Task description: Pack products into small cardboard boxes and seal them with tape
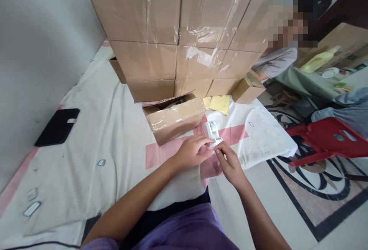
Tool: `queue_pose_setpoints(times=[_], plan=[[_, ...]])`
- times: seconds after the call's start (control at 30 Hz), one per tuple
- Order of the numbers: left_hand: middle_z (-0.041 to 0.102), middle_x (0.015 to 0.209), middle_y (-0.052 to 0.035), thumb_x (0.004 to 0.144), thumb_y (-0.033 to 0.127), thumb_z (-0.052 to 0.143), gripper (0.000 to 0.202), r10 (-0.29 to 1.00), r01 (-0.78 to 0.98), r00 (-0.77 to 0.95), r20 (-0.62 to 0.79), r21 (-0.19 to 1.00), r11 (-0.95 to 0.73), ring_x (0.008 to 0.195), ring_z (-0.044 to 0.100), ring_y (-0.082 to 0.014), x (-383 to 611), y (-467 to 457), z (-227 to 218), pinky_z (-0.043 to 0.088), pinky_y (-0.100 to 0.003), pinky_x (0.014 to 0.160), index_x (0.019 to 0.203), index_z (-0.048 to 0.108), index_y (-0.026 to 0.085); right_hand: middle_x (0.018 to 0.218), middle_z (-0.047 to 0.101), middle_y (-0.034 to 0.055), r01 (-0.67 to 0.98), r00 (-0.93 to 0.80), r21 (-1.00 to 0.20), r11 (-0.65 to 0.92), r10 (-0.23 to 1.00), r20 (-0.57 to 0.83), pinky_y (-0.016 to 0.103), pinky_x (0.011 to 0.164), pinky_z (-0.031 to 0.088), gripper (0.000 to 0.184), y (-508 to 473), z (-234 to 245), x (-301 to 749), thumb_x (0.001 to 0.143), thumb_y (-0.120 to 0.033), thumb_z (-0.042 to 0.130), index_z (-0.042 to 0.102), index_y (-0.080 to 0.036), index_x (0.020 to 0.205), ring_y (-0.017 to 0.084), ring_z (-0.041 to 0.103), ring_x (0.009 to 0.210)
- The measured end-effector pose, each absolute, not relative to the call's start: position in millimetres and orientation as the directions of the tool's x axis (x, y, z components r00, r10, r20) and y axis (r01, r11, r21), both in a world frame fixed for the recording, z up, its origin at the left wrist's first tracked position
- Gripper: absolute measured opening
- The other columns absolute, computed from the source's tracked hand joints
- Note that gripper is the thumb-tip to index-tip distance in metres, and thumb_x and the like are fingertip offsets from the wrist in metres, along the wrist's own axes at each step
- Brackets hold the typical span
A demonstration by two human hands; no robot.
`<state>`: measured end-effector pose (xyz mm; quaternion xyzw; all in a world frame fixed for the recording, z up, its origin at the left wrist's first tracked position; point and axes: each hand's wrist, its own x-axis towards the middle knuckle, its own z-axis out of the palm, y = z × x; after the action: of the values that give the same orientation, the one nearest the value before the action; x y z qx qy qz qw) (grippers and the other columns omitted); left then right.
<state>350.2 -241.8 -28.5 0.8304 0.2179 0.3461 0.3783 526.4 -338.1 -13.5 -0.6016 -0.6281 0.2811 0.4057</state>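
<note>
A small white tape dispenser (211,130) with a roll in it stands on the cloth-covered table in front of me. My left hand (192,151) has its curled fingers against the dispenser's front end, its thumb just below. Close by on the right, my right hand (229,162) pinches with thumb and forefinger right at the dispenser's cutting edge. Whatever lies in that pinch is too small to make out. Behind the left hand sits a brown cardboard box (178,121), its top flap raised and dark contents partly showing.
Stacked taped cartons (155,58) form a wall behind. Yellow cards (220,104) and a smaller carton (247,89) lie near it. A black flat case (58,126) rests at left. Another person (276,60) is behind the cartons; a red chair (330,138) stands right.
</note>
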Motion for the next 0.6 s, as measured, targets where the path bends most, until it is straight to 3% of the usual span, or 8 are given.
queue_pose_setpoints(times=[0.13,0.27,0.33,0.47,0.6], plan=[[0.069,0.084,-0.0003,0.093,0.026,0.06,0.01,0.724,0.172,0.571,0.386,0.806,-0.566,0.08,0.062,-0.0174,340,-257,-28,0.048,-0.033,0.078,0.089,0.067,0.021,0.092,0.054,0.004,0.572,-0.041,-0.8,0.18,0.981,0.192,0.033,0.074,0.042,0.019,-332,-11,507,0.106,-0.028,0.043,0.056,-0.022,0.094,0.02,0.054,0.083],[0.069,0.083,-0.0004,0.094,0.019,0.055,0.014,0.773,0.231,0.497,0.394,0.799,-0.555,0.08,0.062,-0.0171,328,-264,-27,0.047,-0.033,0.078,0.085,0.065,0.021,0.091,0.053,0.004,0.586,-0.084,-0.779,0.223,0.973,0.215,0.033,0.073,0.043,0.014,-325,-14,495,0.104,-0.026,0.047,0.058,-0.022,0.097,0.019,0.053,0.082],[0.068,0.082,-0.0002,0.096,0.021,0.053,0.015,0.773,0.244,0.461,0.436,0.775,-0.583,0.079,0.061,-0.0167,321,-267,-23,0.046,-0.032,0.076,0.085,0.064,0.021,0.09,0.051,0.003,0.601,-0.045,-0.754,0.268,0.952,0.302,0.033,0.071,0.044,0.01,-323,-16,493,0.102,-0.026,0.054,0.059,-0.022,0.108,0.018,0.051,0.078],[0.07,0.085,0.0,0.1,0.024,0.05,0.018,0.725,0.319,0.431,0.537,0.661,-0.679,0.081,0.062,-0.016,308,-268,-14,0.043,-0.032,0.075,0.088,0.064,0.021,0.091,0.047,0.0021,0.624,-0.011,-0.687,0.372,0.883,0.469,0.034,0.07,0.047,0.033,-319,-12,492,0.097,-0.023,0.061,0.056,-0.026,0.129,0.018,0.049,0.074],[0.072,0.086,0.0001,0.102,0.023,0.048,0.021,0.675,0.45,0.467,0.571,0.504,-0.738,0.082,0.062,-0.0161,300,-271,-10,0.039,-0.034,0.072,0.09,0.065,0.021,0.097,0.054,0.0052,0.621,-0.158,-0.624,0.475,0.855,0.494,0.034,0.072,0.049,0.02,-314,-3,485,0.099,-0.018,0.059,0.063,-0.026,0.116,0.02,0.056,0.084]])
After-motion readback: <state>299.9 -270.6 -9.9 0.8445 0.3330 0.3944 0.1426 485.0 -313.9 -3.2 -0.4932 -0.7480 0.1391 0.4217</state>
